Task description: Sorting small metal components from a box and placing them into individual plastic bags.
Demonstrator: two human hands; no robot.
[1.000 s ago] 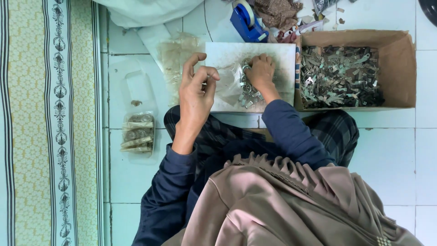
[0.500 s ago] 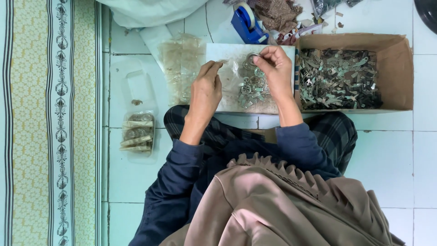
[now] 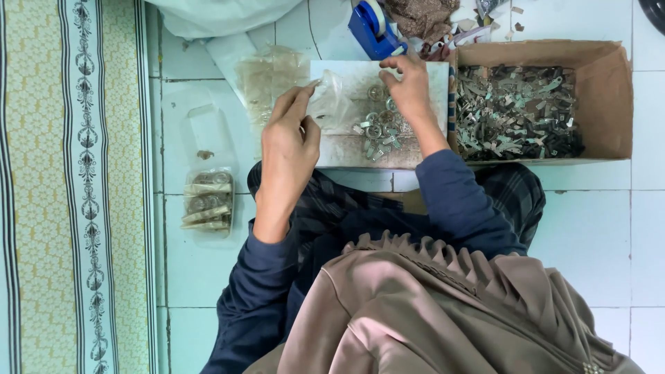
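You sit on a white tiled floor [image 3: 609, 228] with a flat board [image 3: 346, 142] before you. Your left hand [image 3: 287, 142] pinches the small clear bag [image 3: 331, 104] at its left edge. Your right hand [image 3: 409, 86], fingers curled, touches the metal parts [image 3: 377, 131] just to the right of the bag; I cannot tell if it grips one.

Pale blue-white square floor tiles [image 3: 609, 235] divided by thin grey grout lines, a yellow-green patterned woven mat with a striped floral border [image 3: 62, 208] laid along the left edge, soft even light cast throughout
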